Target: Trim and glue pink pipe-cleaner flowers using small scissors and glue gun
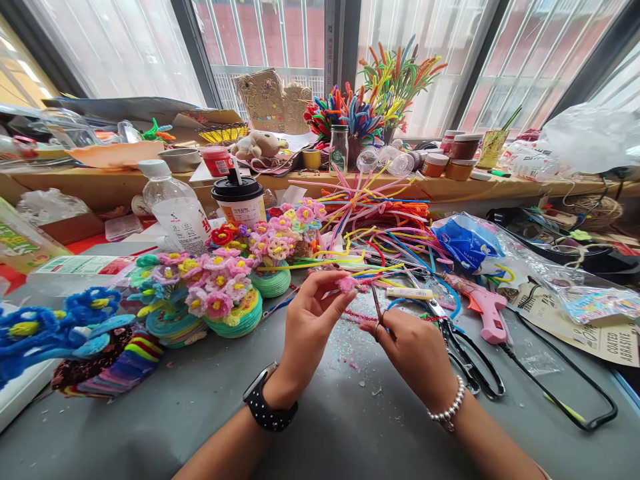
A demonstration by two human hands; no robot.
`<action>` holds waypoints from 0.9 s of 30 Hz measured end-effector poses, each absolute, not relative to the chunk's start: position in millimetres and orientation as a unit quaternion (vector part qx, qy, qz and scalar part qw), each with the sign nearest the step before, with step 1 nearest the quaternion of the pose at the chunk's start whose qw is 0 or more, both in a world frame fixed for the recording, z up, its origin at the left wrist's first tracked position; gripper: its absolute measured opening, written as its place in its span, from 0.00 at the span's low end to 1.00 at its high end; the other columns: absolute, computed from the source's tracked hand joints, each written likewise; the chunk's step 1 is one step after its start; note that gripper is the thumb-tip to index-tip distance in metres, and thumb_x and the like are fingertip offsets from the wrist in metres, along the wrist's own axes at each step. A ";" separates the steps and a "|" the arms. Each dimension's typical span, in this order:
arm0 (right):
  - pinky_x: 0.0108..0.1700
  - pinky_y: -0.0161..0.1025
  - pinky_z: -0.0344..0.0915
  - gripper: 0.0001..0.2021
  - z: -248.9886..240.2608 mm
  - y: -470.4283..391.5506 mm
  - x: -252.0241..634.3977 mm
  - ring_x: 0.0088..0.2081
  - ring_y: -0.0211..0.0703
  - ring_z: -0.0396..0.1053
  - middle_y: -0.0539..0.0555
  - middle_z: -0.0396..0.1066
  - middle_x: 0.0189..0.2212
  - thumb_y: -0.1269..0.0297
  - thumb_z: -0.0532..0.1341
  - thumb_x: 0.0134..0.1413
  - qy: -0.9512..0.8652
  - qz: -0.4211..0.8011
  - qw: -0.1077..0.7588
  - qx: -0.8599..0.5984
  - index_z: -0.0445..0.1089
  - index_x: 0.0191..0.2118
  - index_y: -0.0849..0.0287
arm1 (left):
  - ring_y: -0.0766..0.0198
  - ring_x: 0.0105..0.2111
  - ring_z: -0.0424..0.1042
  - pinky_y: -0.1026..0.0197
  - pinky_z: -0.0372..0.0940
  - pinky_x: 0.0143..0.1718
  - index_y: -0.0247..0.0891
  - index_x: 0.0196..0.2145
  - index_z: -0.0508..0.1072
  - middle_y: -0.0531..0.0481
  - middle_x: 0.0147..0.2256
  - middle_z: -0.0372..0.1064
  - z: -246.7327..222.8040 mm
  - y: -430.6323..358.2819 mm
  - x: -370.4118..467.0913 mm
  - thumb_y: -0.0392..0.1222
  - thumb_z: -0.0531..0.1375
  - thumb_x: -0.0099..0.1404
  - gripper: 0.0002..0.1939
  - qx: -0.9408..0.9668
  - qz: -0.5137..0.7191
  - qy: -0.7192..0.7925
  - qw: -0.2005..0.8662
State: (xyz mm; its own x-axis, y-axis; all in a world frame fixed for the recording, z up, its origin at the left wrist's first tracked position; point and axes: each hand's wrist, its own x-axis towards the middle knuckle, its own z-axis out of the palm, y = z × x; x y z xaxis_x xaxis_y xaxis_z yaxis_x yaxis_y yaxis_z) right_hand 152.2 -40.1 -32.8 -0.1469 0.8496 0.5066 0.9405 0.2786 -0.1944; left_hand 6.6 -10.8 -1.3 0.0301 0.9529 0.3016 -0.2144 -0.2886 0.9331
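Between the thumb and fingers of my left hand (313, 327) is a small pink fuzzy piece of pipe cleaner (347, 285). My right hand (417, 353) is closed around a small pair of scissors (377, 305), blades pointing up and a little to the right of the pink piece. The handles are mostly covered by my fingers. Below both hands, pink fluff (354, 365) and glitter specks lie on the grey table (320, 440). Just beyond, loose pipe cleaners (360, 233) of many colours form a heap.
Pots of pipe-cleaner flowers (220, 283) and a blue-flowered pot (107, 360) stand left, near a bottle (175, 207) and lidded cup (240, 200). Right are black-handled scissors (473, 363), a pink glue gun (483, 307) with its cable, and a blue packet (467, 241).
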 end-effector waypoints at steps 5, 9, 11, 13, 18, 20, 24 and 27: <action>0.21 0.34 0.44 0.28 -32.3 -41.2 150.9 0.18 0.38 0.63 0.51 0.66 0.16 0.41 0.41 0.52 -0.751 -0.063 0.237 -0.613 0.63 0.19 0.59 | 0.67 0.35 0.67 0.67 0.63 0.38 0.37 0.32 0.70 0.52 0.33 0.68 -0.1 -13.1 7.8 0.32 0.62 0.49 0.10 0.535 0.600 0.341 0.487; 0.21 0.34 0.43 0.30 -31.9 -41.4 149.4 0.18 0.39 0.64 0.52 0.66 0.16 0.41 0.39 0.52 -0.751 -0.068 0.219 -0.619 0.63 0.20 0.60 | 0.68 0.34 0.67 0.67 0.64 0.36 0.38 0.32 0.68 0.52 0.32 0.67 -1.1 -14.9 8.2 0.32 0.62 0.49 0.10 0.542 0.600 0.333 0.485; 0.21 0.34 0.43 0.30 -32.2 -41.4 149.0 0.18 0.39 0.64 0.52 0.66 0.16 0.41 0.38 0.53 -0.753 -0.075 0.214 -0.618 0.63 0.20 0.60 | 0.68 0.34 0.66 0.67 0.65 0.36 0.37 0.32 0.68 0.52 0.32 0.66 -2.7 -15.3 8.2 0.32 0.61 0.50 0.10 0.554 0.595 0.331 0.479; 0.21 0.34 0.43 0.31 -32.7 -41.4 148.7 0.18 0.39 0.64 0.52 0.66 0.15 0.41 0.37 0.53 -0.755 -0.080 0.216 -0.614 0.63 0.20 0.60 | 0.67 0.34 0.66 0.66 0.66 0.37 0.37 0.33 0.67 0.52 0.32 0.65 -4.5 -15.2 8.3 0.32 0.61 0.50 0.10 0.568 0.592 0.326 0.470; 0.21 0.34 0.43 0.32 -32.0 -41.0 148.1 0.16 0.38 0.63 0.52 0.65 0.15 0.41 0.35 0.53 -0.756 -0.093 0.224 -0.607 0.63 0.19 0.60 | 0.66 0.35 0.66 0.64 0.67 0.37 0.36 0.32 0.67 0.51 0.32 0.65 -7.2 -14.7 8.5 0.32 0.61 0.51 0.10 0.581 0.594 0.309 0.463; 0.20 0.34 0.43 0.33 -31.6 -40.9 148.0 0.16 0.37 0.63 0.52 0.65 0.14 0.41 0.35 0.53 -0.757 -0.099 0.229 -0.605 0.63 0.19 0.60 | 0.67 0.35 0.67 0.64 0.66 0.37 0.37 0.32 0.67 0.52 0.32 0.65 -7.6 -14.5 8.3 0.32 0.61 0.51 0.09 0.578 0.596 0.308 0.465; 0.20 0.34 0.43 0.33 -32.4 -40.5 148.8 0.15 0.36 0.61 0.52 0.65 0.13 0.43 0.35 0.54 -0.760 -0.118 0.238 -0.593 0.63 0.17 0.60 | 0.68 0.35 0.66 0.66 0.65 0.38 0.38 0.33 0.67 0.53 0.32 0.66 -7.3 -13.5 8.0 0.31 0.60 0.51 0.10 0.579 0.595 0.308 0.466; 0.20 0.35 0.43 0.32 -33.4 -40.3 149.9 0.15 0.36 0.61 0.52 0.65 0.13 0.45 0.36 0.56 -0.761 -0.140 0.247 -0.583 0.64 0.17 0.60 | 0.69 0.35 0.66 0.67 0.65 0.38 0.37 0.33 0.66 0.53 0.32 0.66 -6.2 -13.0 8.2 0.32 0.60 0.52 0.09 0.580 0.591 0.313 0.465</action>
